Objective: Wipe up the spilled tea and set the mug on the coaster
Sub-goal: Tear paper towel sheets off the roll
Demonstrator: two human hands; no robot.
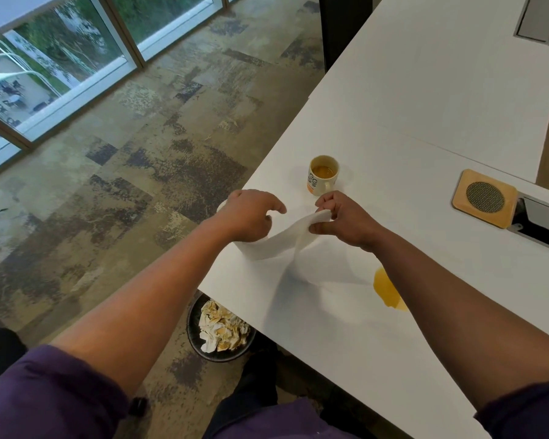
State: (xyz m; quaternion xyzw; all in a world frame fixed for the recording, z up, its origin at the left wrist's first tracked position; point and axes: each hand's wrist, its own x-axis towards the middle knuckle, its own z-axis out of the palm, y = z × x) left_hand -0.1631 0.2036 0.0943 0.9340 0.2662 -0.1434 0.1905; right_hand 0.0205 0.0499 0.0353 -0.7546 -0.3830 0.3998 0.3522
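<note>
A white paper towel roll [255,248] stands near the table's left edge. My left hand [251,217] rests on top of it, fingers curved over the roll. My right hand [339,220] pinches the free end of the sheet [293,231], which stretches between the two hands. A cream mug [322,175] with orange base, holding some tea, stands upright just beyond my hands. The amber tea spill [385,289] lies on the table, partly hidden by my right forearm. A square wooden coaster [484,198] with a round mesh centre lies at the right.
The white table [425,106] runs from near right to far. Under its left edge stands a black bin [219,331] full of crumpled stained paper towels. Grey cable hatches sit by the coaster [542,223] and at the far right [537,19]. Patterned carpet and windows lie at the left.
</note>
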